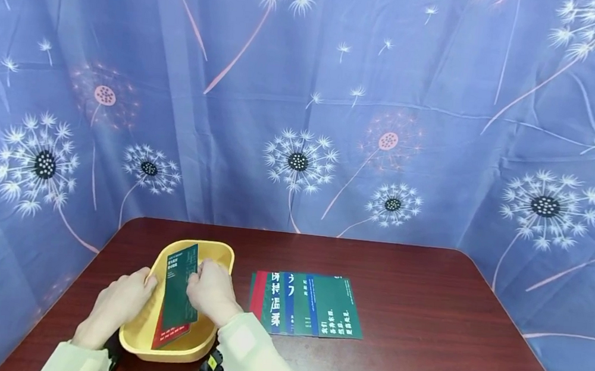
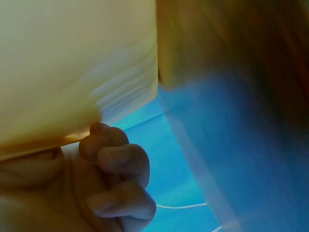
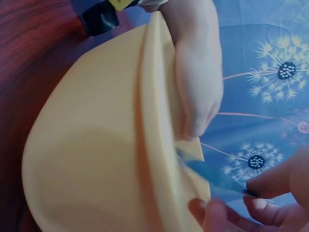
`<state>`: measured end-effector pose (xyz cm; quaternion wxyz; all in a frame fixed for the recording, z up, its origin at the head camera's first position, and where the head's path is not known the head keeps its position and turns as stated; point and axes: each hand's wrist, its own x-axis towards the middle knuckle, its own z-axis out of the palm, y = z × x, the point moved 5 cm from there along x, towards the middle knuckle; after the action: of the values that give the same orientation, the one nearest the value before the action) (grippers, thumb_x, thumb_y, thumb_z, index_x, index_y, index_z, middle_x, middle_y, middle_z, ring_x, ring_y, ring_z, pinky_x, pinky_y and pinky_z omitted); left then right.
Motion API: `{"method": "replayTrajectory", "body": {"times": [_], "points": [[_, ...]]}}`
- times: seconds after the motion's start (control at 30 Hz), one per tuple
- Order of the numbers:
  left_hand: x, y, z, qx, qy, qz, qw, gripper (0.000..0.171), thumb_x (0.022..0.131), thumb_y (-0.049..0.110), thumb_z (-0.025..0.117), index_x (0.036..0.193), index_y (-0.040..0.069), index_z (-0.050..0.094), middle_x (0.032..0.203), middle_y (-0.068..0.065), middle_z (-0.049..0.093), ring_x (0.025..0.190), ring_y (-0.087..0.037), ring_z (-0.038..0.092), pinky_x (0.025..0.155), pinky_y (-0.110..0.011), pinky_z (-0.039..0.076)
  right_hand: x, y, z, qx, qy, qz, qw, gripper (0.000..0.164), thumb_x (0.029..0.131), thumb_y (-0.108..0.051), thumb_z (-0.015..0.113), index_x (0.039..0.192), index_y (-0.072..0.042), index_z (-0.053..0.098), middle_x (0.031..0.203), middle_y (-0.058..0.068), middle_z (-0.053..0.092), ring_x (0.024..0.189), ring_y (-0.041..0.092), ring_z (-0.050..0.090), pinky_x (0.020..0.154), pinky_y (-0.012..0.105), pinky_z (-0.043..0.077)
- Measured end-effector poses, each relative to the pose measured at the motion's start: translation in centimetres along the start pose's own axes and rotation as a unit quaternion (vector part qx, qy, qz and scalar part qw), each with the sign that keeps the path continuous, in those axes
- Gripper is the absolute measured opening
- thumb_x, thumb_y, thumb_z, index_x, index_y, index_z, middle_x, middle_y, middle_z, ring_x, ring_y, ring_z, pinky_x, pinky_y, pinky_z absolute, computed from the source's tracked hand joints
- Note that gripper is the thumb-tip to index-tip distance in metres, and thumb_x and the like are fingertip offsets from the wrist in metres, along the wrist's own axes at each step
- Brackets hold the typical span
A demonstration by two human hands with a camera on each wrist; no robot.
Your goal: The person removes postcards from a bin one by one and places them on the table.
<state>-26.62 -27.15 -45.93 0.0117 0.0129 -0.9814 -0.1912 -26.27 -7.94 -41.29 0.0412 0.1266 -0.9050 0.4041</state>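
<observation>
A yellow plastic basin (image 1: 226, 251) stands at the left of the table, seen from outside in the left wrist view. My left hand (image 1: 120, 304) grips its left rim, fingers curled against the outer wall in the left wrist view. Over the basin, my right hand (image 1: 213, 292) pinches a dark green card (image 1: 177, 293) with white print by its right edge; thumb and fingers close on the card's edge in the right wrist view. Partly behind that card, a red card (image 1: 173, 335) with white lettering shows inside the basin.
Right of the basin, several overlapping green, blue and red printed cards (image 1: 342, 309) lie fanned on the dark red-brown table (image 1: 423, 335). Behind the table hangs a blue curtain (image 1: 340, 76) with dandelion prints. Each wrist wears a black strap device.
</observation>
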Motion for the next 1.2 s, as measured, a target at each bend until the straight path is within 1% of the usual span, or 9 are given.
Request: {"method": "replayTrajectory", "body": {"times": [0.07, 0.17, 0.27, 0.37, 0.57, 0.7, 0.83, 1.0, 1.2], "points": [[0.0, 0.0, 0.0, 0.001, 0.003, 0.001, 1.0000, 0.031, 0.102, 0.031, 0.037, 0.100, 0.006, 0.057, 0.080, -0.017, 0.060, 0.071, -0.033, 0.060, 0.056, -0.051, 0.043, 0.0, 0.1, -0.3, 0.019, 0.005, 0.001, 1.000, 0.033, 0.093, -0.013, 0.060, 0.066, -0.014, 0.039, 0.057, -0.002, 0.038, 0.052, 0.013, 0.040, 0.051, 0.025, 0.035], [0.0, 0.0, 0.0, 0.002, 0.000, 0.000, 1.0000, 0.032, 0.102, 0.031, 0.036, 0.100, 0.006, 0.057, 0.079, -0.017, 0.059, 0.070, -0.032, 0.060, 0.056, -0.051, 0.043, 0.0, 0.2, -0.8, 0.064, 0.008, -0.003, 0.998, 0.025, 0.092, -0.011, 0.061, 0.071, -0.013, 0.048, 0.058, -0.004, 0.044, 0.054, 0.011, 0.045, 0.051, 0.025, 0.038], [-0.1, 0.0, -0.1, 0.004, 0.000, 0.002, 1.0000, 0.033, 0.103, 0.032, 0.035, 0.099, 0.006, 0.057, 0.080, -0.018, 0.060, 0.071, -0.034, 0.060, 0.057, -0.052, 0.043, 0.0, 0.4, -1.2, 0.117, 0.010, -0.006, 0.993, 0.011, 0.092, -0.010, 0.061, 0.081, -0.011, 0.058, 0.061, -0.007, 0.051, 0.056, 0.006, 0.049, 0.054, 0.023, 0.041], [-0.1, 0.0, -0.1, 0.004, 0.003, 0.005, 1.0000, 0.034, 0.103, 0.032, 0.035, 0.099, 0.006, 0.057, 0.084, -0.020, 0.061, 0.073, -0.037, 0.061, 0.057, -0.054, 0.043, -0.2, 0.7, -1.8, 0.159, 0.011, 0.004, 0.987, 0.002, 0.093, -0.010, 0.061, 0.092, -0.008, 0.062, 0.063, -0.008, 0.055, 0.055, 0.005, 0.051, 0.054, 0.023, 0.043], [-0.1, -0.1, 0.0, 0.006, -0.003, 0.001, 1.0000, 0.034, 0.103, 0.030, 0.036, 0.104, 0.004, 0.058, 0.083, -0.019, 0.060, 0.070, -0.033, 0.059, 0.058, -0.053, 0.044, -0.3, 1.9, -3.6, 0.211, 0.034, 0.029, 0.976, 0.005, 0.092, -0.010, 0.064, 0.095, -0.006, 0.064, 0.068, -0.006, 0.062, 0.059, 0.006, 0.056, 0.059, 0.026, 0.046], [0.0, -0.1, 0.0, 0.007, -0.003, 0.000, 1.0000, 0.033, 0.102, 0.030, 0.036, 0.102, 0.005, 0.057, 0.080, -0.015, 0.059, 0.070, -0.032, 0.059, 0.058, -0.052, 0.043, -0.6, 3.3, -5.2, 0.244, 0.048, 0.030, 0.968, 0.005, 0.091, -0.006, 0.063, 0.096, -0.005, 0.064, 0.066, -0.003, 0.063, 0.059, 0.007, 0.054, 0.062, 0.027, 0.044], [0.0, 0.1, 0.0, 0.005, 0.001, 0.005, 1.0000, 0.031, 0.102, 0.029, 0.037, 0.099, 0.006, 0.057, 0.079, -0.014, 0.058, 0.071, -0.033, 0.060, 0.058, -0.052, 0.043, -0.8, 5.2, -6.8, 0.271, 0.059, 0.041, 0.960, 0.007, 0.091, -0.003, 0.063, 0.098, -0.002, 0.064, 0.066, 0.000, 0.061, 0.058, 0.009, 0.051, 0.061, 0.027, 0.041], [0.0, 0.3, -0.1, 0.002, 0.002, 0.009, 1.0000, 0.032, 0.102, 0.029, 0.037, 0.102, 0.004, 0.058, 0.080, -0.015, 0.059, 0.070, -0.033, 0.059, 0.057, -0.052, 0.044, -1.1, 7.5, -8.9, 0.291, 0.073, 0.056, 0.952, 0.010, 0.091, -0.001, 0.062, 0.100, 0.002, 0.064, 0.067, 0.000, 0.057, 0.059, 0.010, 0.047, 0.058, 0.026, 0.038], [-0.1, 0.2, 0.0, -0.002, 0.002, 0.008, 1.0000, 0.033, 0.103, 0.029, 0.036, 0.103, 0.004, 0.057, 0.077, -0.014, 0.058, 0.068, -0.031, 0.059, 0.056, -0.051, 0.043, -1.7, 10.6, -11.3, 0.304, 0.093, 0.068, 0.946, 0.013, 0.092, 0.000, 0.060, 0.103, 0.006, 0.064, 0.074, 0.005, 0.064, 0.062, 0.011, 0.053, 0.058, 0.026, 0.043]]}}
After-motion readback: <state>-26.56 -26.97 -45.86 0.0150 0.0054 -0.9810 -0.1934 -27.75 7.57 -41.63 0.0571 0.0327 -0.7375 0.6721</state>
